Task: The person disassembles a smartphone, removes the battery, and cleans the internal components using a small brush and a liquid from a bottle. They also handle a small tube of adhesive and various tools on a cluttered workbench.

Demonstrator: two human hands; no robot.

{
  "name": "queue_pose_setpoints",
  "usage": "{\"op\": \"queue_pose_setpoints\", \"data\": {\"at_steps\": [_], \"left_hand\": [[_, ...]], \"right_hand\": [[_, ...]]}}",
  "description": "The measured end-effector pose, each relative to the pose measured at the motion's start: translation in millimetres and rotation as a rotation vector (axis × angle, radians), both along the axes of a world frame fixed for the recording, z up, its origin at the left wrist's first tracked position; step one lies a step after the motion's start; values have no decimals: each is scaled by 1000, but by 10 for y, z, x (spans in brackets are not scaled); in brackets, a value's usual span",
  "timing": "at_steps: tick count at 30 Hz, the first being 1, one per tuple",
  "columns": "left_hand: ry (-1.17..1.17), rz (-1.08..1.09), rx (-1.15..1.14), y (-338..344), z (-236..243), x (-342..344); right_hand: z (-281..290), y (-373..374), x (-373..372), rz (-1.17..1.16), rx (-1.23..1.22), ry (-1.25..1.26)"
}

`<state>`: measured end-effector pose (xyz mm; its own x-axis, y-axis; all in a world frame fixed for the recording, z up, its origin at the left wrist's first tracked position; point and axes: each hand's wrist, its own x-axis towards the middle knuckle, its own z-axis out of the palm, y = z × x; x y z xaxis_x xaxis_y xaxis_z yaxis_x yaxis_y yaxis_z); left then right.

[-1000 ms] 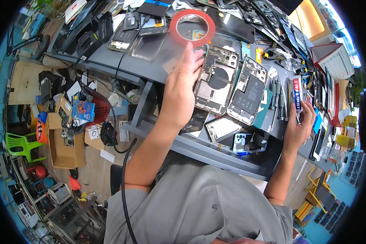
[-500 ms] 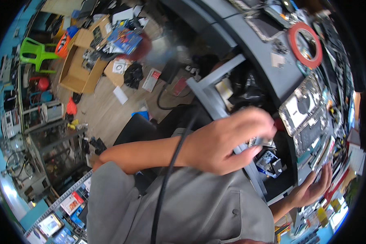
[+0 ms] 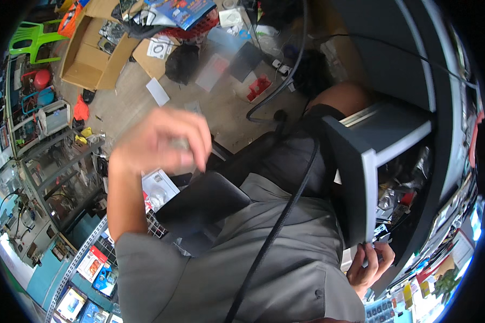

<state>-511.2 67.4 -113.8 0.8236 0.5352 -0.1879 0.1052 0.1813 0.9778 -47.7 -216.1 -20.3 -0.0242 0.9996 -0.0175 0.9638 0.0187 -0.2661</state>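
My left hand [image 3: 164,141] is raised over the floor on the left, its fingers curled and smeared by motion. A small pale thing [image 3: 181,144] shows between the fingers, too blurred to name. My right hand [image 3: 369,266] has its fingers bent over the near end of a dark drawer [image 3: 370,188] with a grey edge. The drawer stands out from under the desk [image 3: 452,156]. Inside it, crumpled clear plastic bags [image 3: 388,198] and small parts are partly visible.
A black cable [image 3: 277,226] runs across my front. The black seat [image 3: 205,207] is beside me. Cardboard box [image 3: 86,70], black bag [image 3: 182,63] and red tray [image 3: 258,86] lie on the floor. Boxed goods [image 3: 91,264] fill a rack at lower left.
My left hand has swung from over the drawer to the left, with something small in its fingers. My right hand has come from the desk's edge onto the drawer. The view has shifted.
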Motion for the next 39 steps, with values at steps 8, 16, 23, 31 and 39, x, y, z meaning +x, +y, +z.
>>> {"op": "queue_pose_setpoints", "data": {"at_steps": [8, 16, 23, 31, 39], "left_hand": [[801, 121, -69, 20, -2717, -473], [898, -185, -1, -1594, -4870, -600], [869, -138, 93, -2210, -5262, -477], [1009, 578, -249, -2246, -5279, -653], [1458, 854, -796, -2397, -5514, -2248]], "right_hand": [[-217, -236, 52, 12, 104, -346], [-393, -329, 326, 29, 212, -354], [-400, -451, 706, 23, 242, -469], [-316, -252, 783, 88, 186, -585], [-352, -295, 992, 44, 245, -613]]}}
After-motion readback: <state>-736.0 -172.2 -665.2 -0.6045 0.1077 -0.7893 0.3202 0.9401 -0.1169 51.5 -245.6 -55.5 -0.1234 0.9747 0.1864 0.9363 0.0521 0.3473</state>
